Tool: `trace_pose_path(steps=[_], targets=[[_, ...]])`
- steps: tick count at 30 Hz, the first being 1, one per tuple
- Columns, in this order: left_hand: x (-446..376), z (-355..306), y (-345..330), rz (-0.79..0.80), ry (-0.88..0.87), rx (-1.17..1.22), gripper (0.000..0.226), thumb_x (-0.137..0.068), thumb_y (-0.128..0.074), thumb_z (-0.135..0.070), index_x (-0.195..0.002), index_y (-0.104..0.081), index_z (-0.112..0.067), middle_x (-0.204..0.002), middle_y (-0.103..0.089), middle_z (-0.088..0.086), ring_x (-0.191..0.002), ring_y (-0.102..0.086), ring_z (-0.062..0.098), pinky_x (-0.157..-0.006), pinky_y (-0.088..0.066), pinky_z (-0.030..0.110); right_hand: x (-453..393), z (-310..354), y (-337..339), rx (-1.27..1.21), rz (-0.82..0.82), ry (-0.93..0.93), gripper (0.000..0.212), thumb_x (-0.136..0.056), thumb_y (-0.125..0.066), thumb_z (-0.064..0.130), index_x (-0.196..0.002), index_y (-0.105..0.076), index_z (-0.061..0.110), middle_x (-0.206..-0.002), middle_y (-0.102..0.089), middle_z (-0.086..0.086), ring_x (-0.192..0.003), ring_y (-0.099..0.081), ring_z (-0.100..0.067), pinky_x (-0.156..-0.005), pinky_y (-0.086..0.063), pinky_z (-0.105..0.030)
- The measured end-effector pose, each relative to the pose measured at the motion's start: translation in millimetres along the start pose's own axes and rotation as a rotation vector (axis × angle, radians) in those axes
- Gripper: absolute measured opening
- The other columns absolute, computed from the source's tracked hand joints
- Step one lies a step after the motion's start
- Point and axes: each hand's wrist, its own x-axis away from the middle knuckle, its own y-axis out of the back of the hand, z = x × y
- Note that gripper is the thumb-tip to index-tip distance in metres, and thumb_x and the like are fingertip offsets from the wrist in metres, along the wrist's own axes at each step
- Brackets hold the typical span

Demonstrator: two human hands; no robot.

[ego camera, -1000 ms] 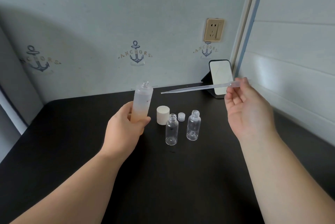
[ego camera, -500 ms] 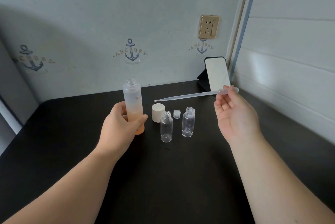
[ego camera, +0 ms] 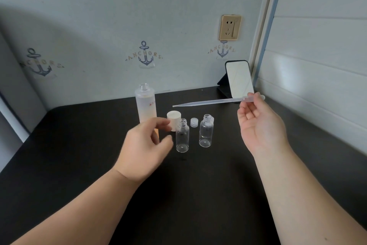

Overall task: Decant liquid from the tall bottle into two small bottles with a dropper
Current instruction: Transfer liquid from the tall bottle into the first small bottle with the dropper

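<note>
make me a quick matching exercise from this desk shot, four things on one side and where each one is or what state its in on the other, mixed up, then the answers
Things:
1. tall bottle
2. dropper
3. white cap
4. mirror

Places or states:
A. propped up at the back corner of the desk
B. pinched at its bulb end by the right hand, off the desk
C. standing uncapped behind the left hand
D. set on the desk between the tall bottle and the nearer small bottle

Pairs: 1-C, 2-B, 3-D, 4-A
</note>
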Motion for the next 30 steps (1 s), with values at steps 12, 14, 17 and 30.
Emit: trace_pose_path(steps=[12, 14, 17, 30], targets=[[-15, 6, -30, 0.190, 0.169, -0.185, 0.062, -0.085, -0.076, -0.050, -0.139, -0.051, -0.032, -0.099, -0.051, -0.038, -0.085, -0.056, -0.002, -0.078, -0.044, 0.019, -5, -5, 3, 0.045, 0.021, -0.019, 0.012, -0.097, -0.069, 0.016, -0.098, -0.072, 0.004, -0.075, -0.073, -0.003, -0.067, -0.069, -0.012, -0.068, -0.057, -0.023], [-15, 7, -29, 0.172, 0.163, -0.190, 0.055, -0.086, -0.075, -0.047, -0.134, -0.054, -0.034, -0.096, -0.052, -0.038, -0.081, -0.055, -0.006, -0.074, -0.043, 0.016, -5, -5, 3, 0.052, 0.024, -0.020, 0.013, -0.097, -0.068, 0.016, -0.099, -0.072, 0.004, -0.074, -0.072, -0.003, -0.067, -0.069, -0.012, -0.068, -0.057, -0.023], [-13, 9, -24, 0.139, 0.158, -0.189, 0.041, -0.085, -0.075, -0.045, -0.122, -0.057, -0.039, -0.095, -0.061, -0.029, -0.080, -0.056, -0.010, -0.063, -0.040, 0.009, -5, -5, 2, 0.059, 0.019, -0.013, 0.013, -0.098, -0.067, 0.017, -0.099, -0.071, 0.004, -0.073, -0.072, -0.002, -0.066, -0.068, -0.012, -0.068, -0.057, -0.022], [-7, 7, -7, 0.090, 0.164, -0.149, 0.027, -0.085, -0.071, -0.028, -0.093, -0.054, -0.047, -0.092, -0.057, -0.042, -0.087, -0.058, -0.009, -0.071, -0.044, 0.015, -7, -1, 6, 0.118, -0.004, 0.034, 0.012, -0.097, -0.068, 0.017, -0.094, -0.073, 0.007, -0.073, -0.071, -0.001, -0.065, -0.068, -0.010, -0.068, -0.057, -0.021]])
